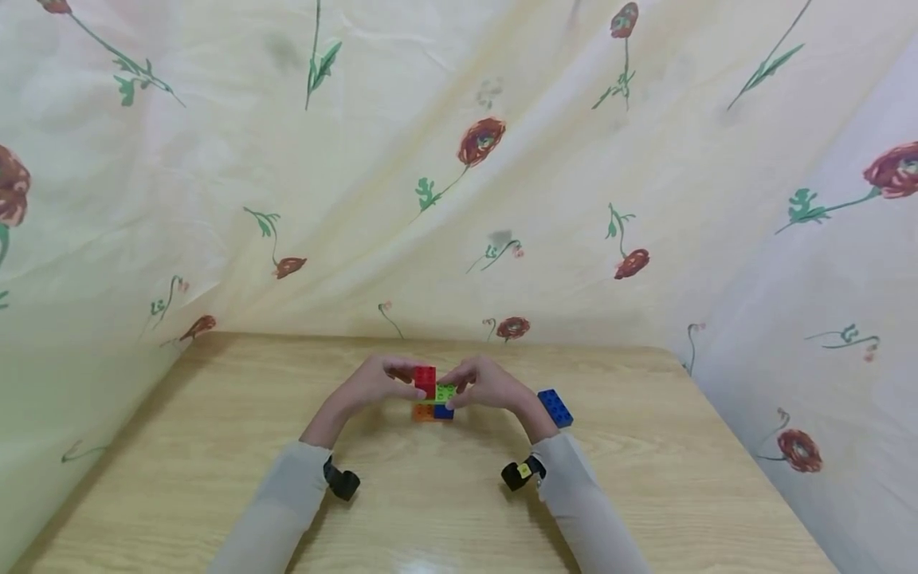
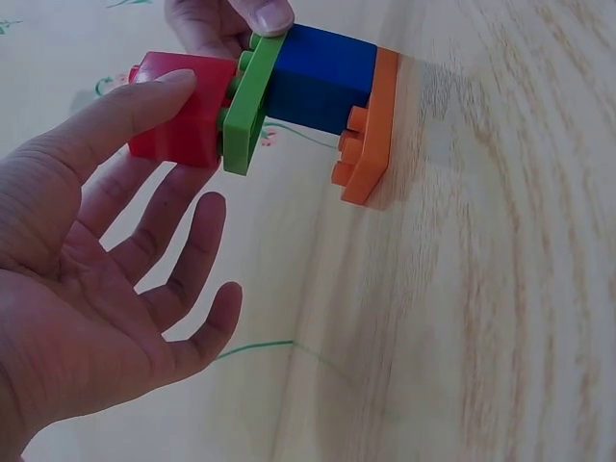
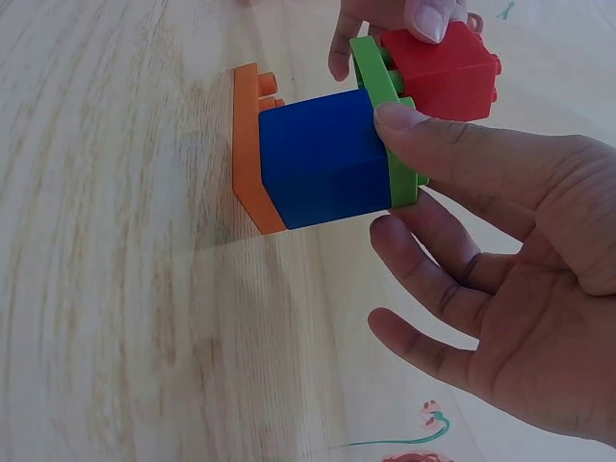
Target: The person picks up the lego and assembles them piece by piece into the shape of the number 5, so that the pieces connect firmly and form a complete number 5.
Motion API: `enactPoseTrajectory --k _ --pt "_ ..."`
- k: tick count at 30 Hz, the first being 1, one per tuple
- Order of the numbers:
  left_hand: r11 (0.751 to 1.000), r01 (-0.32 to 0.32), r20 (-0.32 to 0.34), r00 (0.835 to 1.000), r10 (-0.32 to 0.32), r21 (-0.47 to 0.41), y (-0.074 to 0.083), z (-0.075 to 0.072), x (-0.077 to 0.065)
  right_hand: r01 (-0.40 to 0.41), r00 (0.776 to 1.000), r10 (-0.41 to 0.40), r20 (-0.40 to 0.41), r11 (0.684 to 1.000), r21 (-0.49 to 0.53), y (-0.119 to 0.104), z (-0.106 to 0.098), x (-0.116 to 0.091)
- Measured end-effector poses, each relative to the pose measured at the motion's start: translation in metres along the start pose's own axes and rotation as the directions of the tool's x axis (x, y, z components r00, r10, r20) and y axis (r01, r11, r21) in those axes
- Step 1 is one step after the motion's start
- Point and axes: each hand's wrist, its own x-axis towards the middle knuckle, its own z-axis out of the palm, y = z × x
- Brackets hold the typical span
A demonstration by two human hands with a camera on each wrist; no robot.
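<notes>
A small stack of toy building bricks stands at the middle of the table. At its bottom lies a flat orange brick point(image 2: 376, 135), and a blue brick point(image 3: 322, 159) sits on one end of it. A flat green brick point(image 2: 252, 111) lies over the blue one and juts out past it above the bare orange studs. On the jutting end is a red brick point(image 2: 183, 115), which my left hand point(image 1: 373, 383) pinches between thumb and fingers. My right hand point(image 1: 491, 384) grips the green brick, its thumb over the edge by the blue brick.
Another blue brick point(image 1: 555, 408) lies on the wooden table point(image 1: 430, 510), just beyond my right wrist. Behind the table hangs a flowered cloth point(image 1: 402, 263), which also covers both sides. A black strap camera point(image 1: 341, 480) is on my left wrist, with another on the right.
</notes>
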Motion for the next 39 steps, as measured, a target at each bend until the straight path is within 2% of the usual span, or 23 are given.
enactPoseTrajectory --k 11,19,35,39 --pt "0.999 -0.004 -0.007 1.000 0.004 0.049 0.0021 -0.0011 0.0010 -0.017 1.000 0.017 -0.004 1.000 -0.011 -0.0001 0.0002 0.0019" --pt "0.995 -0.070 -0.009 0.997 0.071 0.073 0.0057 0.0002 0.0022 -0.005 1.000 0.005 -0.015 1.000 -0.001 -0.0035 -0.0012 0.0015" --pt "0.999 -0.022 -0.004 1.000 0.022 0.048 0.0049 0.0000 0.0008 -0.010 1.000 0.010 -0.006 1.000 -0.002 -0.0002 -0.0016 0.0013" --pt "0.998 -0.031 -0.004 1.000 0.031 0.046 0.0054 0.0006 -0.0001 -0.006 1.000 0.006 -0.006 1.000 0.000 -0.0011 -0.0016 0.0009"
